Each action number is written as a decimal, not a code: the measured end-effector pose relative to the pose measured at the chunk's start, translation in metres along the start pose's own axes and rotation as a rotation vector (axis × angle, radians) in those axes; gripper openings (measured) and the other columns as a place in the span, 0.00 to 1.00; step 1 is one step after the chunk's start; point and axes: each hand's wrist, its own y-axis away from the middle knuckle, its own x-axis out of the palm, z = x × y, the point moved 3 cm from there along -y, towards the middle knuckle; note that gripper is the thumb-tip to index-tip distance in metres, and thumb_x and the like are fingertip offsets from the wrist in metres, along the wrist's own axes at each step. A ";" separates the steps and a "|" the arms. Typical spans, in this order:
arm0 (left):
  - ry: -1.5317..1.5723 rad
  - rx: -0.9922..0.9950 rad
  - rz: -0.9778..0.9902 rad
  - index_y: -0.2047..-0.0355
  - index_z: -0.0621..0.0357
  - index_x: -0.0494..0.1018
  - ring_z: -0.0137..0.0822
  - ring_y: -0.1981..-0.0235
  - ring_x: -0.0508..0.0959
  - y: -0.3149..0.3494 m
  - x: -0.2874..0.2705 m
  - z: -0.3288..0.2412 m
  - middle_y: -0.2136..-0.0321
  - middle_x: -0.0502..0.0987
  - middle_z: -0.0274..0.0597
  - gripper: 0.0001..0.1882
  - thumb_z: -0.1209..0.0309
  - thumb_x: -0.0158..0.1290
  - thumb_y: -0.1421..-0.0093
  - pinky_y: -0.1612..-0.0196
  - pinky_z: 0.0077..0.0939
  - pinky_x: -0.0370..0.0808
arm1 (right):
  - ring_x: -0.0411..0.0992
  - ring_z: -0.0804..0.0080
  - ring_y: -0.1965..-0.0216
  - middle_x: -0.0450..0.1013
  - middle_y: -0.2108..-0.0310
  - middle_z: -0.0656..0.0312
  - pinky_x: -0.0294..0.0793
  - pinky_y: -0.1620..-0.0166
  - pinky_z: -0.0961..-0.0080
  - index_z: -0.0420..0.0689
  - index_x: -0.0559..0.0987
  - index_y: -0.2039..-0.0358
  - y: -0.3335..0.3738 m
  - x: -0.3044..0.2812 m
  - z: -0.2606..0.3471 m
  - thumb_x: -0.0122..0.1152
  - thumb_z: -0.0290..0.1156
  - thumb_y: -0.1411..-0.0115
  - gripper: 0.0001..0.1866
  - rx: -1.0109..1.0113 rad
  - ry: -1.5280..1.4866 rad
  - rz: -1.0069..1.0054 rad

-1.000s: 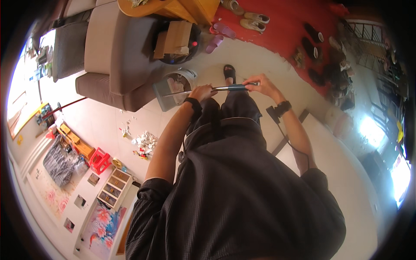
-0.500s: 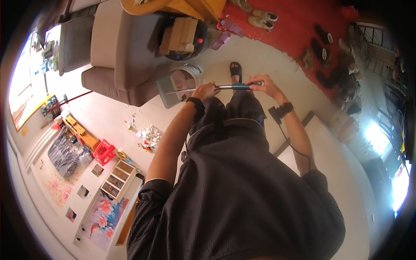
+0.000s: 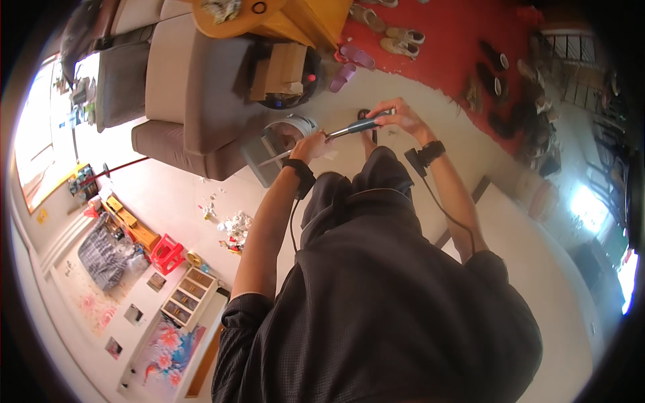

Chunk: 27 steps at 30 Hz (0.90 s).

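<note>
Both my hands are on a long metal pole [image 3: 341, 131] with a dark blue-grey grip, like a mop handle. My left hand [image 3: 311, 146] is closed around its metal shaft. At the grip's upper end, my right hand [image 3: 398, 117] is closed with bent fingers. The pole slants down to the left, past my left wrist, to a grey boxy container [image 3: 261, 160] beside a pale round bucket [image 3: 299, 123]. What is fixed to the pole's lower end cannot be made out.
A brown sofa [image 3: 201, 101] stands left of the bucket. Behind it is a dark round bin [image 3: 306, 87] holding cardboard. White scraps [image 3: 236, 227] lie on the floor at left, near a red stool [image 3: 166, 254]. Pink slippers [image 3: 344, 77] and several shoes [image 3: 403, 41] lie by the red mat [image 3: 443, 60].
My right hand has risen and shifted slightly left with the grip, so the pole slants more steeply. My left hand has moved a little left and down, still around the shaft.
</note>
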 end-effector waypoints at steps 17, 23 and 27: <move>0.563 -0.200 -0.693 0.64 0.60 0.67 0.56 0.65 0.76 0.249 0.003 0.066 0.69 0.77 0.56 0.21 0.51 0.45 0.37 0.64 0.48 0.70 | 0.68 0.82 0.81 0.73 0.82 0.67 0.67 0.74 0.83 0.38 0.81 0.75 -0.017 0.332 0.195 0.68 0.30 0.51 0.08 -0.367 0.593 0.348; 0.746 -0.188 -0.953 0.64 0.58 0.70 0.54 0.69 0.75 0.351 0.067 0.073 0.72 0.76 0.53 0.19 0.52 0.47 0.37 0.66 0.45 0.69 | 0.68 0.84 0.81 0.72 0.85 0.66 0.65 0.77 0.82 0.37 0.77 0.83 0.033 0.482 0.165 0.65 0.29 0.47 0.12 -0.639 0.393 0.628; 0.858 -0.227 -0.980 0.66 0.58 0.72 0.50 0.69 0.75 0.402 0.103 0.065 0.73 0.76 0.50 0.17 0.56 0.49 0.38 0.65 0.40 0.70 | 0.65 0.86 0.85 0.68 0.89 0.68 0.61 0.81 0.86 0.39 0.76 0.85 0.062 0.546 0.136 0.64 0.28 0.47 0.12 -0.504 0.275 0.809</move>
